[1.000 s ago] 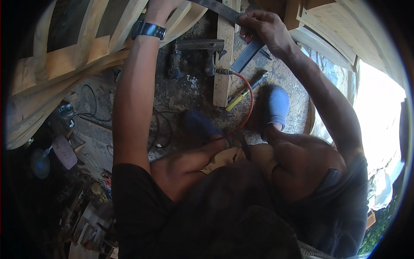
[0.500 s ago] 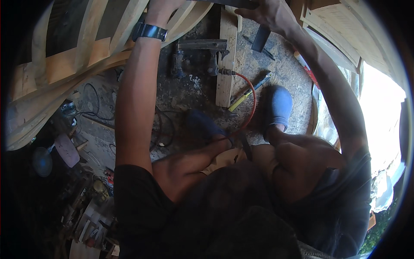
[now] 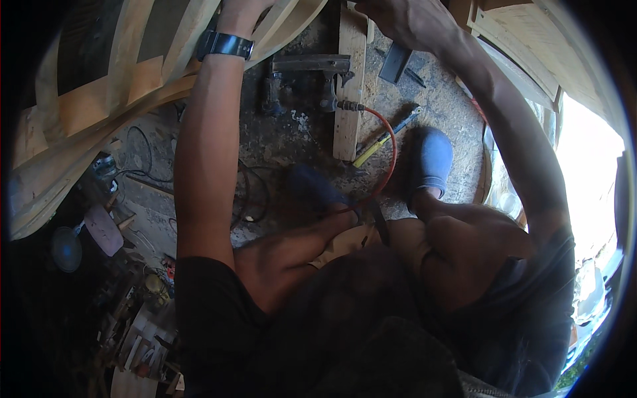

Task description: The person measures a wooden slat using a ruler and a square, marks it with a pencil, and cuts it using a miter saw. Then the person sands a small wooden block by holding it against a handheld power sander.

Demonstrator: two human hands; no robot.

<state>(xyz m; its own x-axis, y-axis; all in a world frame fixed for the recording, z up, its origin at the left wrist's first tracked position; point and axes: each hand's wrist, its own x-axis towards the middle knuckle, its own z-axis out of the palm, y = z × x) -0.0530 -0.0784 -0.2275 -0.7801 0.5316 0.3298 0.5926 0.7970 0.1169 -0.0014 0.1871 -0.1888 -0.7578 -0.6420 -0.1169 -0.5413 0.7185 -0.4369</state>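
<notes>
My left hand (image 3: 243,14), with a dark wristwatch on the wrist, reaches to the top edge by the pale wooden slats (image 3: 133,53); its fingers are out of the picture. At the top right of centre, my right hand (image 3: 413,25) has its fingers bent inward; whatever they close on is cut off by the edge. Below the hands, an air nailer (image 3: 310,64) with a red hose (image 3: 391,156) lies on the floor, against a pale wooden board (image 3: 348,129). Nearest below my right hand is a dark flat piece (image 3: 395,64).
A tool with a yellow and blue handle (image 3: 381,142) lies beside the board, close to my shoed right foot (image 3: 432,159). Dark cables (image 3: 149,174) and mixed clutter (image 3: 142,331) fill the left side. Wooden panelling (image 3: 531,53) stands at the right.
The dark strip that stretched along the top edge by my right hand has gone out of view. Both hands have shifted slightly up and left.
</notes>
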